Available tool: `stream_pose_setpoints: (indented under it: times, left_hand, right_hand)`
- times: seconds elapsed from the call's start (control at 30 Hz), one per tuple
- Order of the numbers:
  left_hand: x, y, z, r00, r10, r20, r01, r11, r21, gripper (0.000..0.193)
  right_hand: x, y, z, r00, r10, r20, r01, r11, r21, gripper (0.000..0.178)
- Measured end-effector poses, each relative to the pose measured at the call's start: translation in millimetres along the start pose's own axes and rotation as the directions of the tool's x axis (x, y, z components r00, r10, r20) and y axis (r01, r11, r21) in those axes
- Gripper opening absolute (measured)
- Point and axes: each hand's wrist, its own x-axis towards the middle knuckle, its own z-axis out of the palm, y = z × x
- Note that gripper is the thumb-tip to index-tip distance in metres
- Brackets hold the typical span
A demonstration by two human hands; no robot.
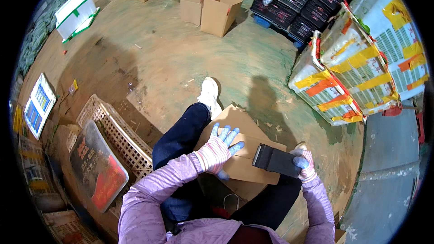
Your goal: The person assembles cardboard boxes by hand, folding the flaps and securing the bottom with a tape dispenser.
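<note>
A brown cardboard box (246, 131), flaps folded flat on top, stands between my knees. My left hand (216, 150), in a striped glove with blue fingertips, lies on its left side with fingers spread. My right hand (304, 162), gloved the same way, is closed around the right end of a black tape dispenser (275, 160). The dispenser's pale edge faces left, over the right part of the box top. Its underside is hidden, so I cannot tell whether it touches the cardboard.
At my left a cream plastic crate (120, 129) has a dark printed board (97, 167) leaning on it. Foam boxes (357, 70) bound with yellow and red tape stand at right. Open cartons (221, 11), black crates (300, 7) and a white-green box (74, 16) stand farther off.
</note>
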Motion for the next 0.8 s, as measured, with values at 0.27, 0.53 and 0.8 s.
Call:
stream_pose_setpoints:
  times: [0.27, 0.53, 0.8]
  left_hand:
    - [-16.8, 45.4, 33.8, 0.787, -0.463, -0.407, -0.159, 0.486, -0.859, 0.045]
    - [7.7, 62.7, 12.1, 0.914, -0.375, 0.158, -0.144, -0.662, -0.735, 0.056]
    - [20.1, 70.9, 28.4, 0.885, -0.462, 0.060, -0.237, -0.557, -0.796, 0.024]
  right_hand:
    - [8.7, 2.4, 3.7, 0.993, 0.030, 0.111, -0.039, 0.996, 0.081, 0.030]
    - [16.0, -4.7, 1.2, 0.996, 0.019, 0.083, -0.009, 0.992, -0.123, 0.044]
    - [14.5, -10.3, 4.8, 0.989, 0.018, 0.143, -0.009, 0.998, -0.063, 0.034]
